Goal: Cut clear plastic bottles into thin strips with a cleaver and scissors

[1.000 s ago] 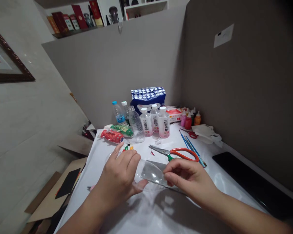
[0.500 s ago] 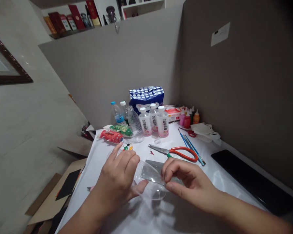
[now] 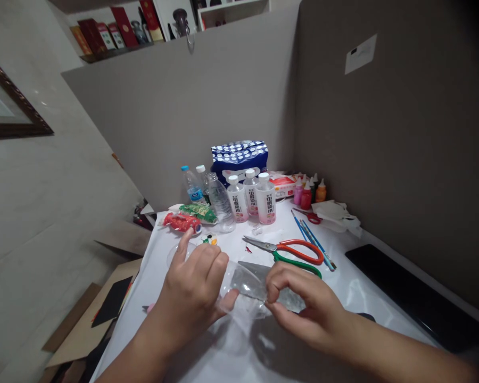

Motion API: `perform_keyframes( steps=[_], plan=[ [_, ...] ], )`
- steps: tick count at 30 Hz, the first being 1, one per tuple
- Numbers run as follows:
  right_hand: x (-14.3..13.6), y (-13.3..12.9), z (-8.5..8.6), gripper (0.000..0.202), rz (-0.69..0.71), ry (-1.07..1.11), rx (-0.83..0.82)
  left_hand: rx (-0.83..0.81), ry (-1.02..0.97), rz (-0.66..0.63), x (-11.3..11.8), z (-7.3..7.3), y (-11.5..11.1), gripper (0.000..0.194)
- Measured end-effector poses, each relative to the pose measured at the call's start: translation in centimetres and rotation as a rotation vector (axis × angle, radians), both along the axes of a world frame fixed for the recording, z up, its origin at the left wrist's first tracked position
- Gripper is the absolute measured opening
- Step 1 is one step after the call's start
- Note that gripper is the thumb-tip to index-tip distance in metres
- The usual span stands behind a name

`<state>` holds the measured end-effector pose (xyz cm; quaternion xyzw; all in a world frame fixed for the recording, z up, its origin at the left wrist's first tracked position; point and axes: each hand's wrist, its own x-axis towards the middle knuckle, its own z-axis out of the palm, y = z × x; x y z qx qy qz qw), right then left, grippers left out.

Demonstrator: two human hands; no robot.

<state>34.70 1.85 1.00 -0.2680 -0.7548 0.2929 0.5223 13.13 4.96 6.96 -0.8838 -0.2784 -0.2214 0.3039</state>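
Between my hands is a clear, curved plastic piece, which looks like a cut bottle part. My left hand is closed around it, thumb underneath and index finger stretched forward. At its right edge, my right hand pinches the rim between thumb and fingertips. A wide grey flat blade lies on the table behind the plastic, partly hidden by my right hand. Just beyond it, scissors with one orange and one green handle lie partly open.
White-capped bottles and an uncapped clear bottle stand at the back. Red and green painted bottle figures lie left of them. Paintbrushes, paint bottles and a black slab are on the right.
The clear plastic has tilted or turned a little between my hands. My right hand has shifted slightly, and more of the green scissor handle shows.
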Motion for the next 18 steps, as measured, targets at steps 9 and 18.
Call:
perform_keyframes(
  steps=[9, 18],
  plan=[
    [0.1, 0.8, -1.0, 0.023, 0.007, -0.249, 0.107, 0.016, -0.041, 0.279, -1.1, -0.4, 1.7, 0.043],
    [-0.3, 2.5, -2.9, 0.03, -0.145, -0.254, -0.007, -0.055, -0.028, 0.567, -2.2, -1.8, 3.7, 0.049]
  ],
)
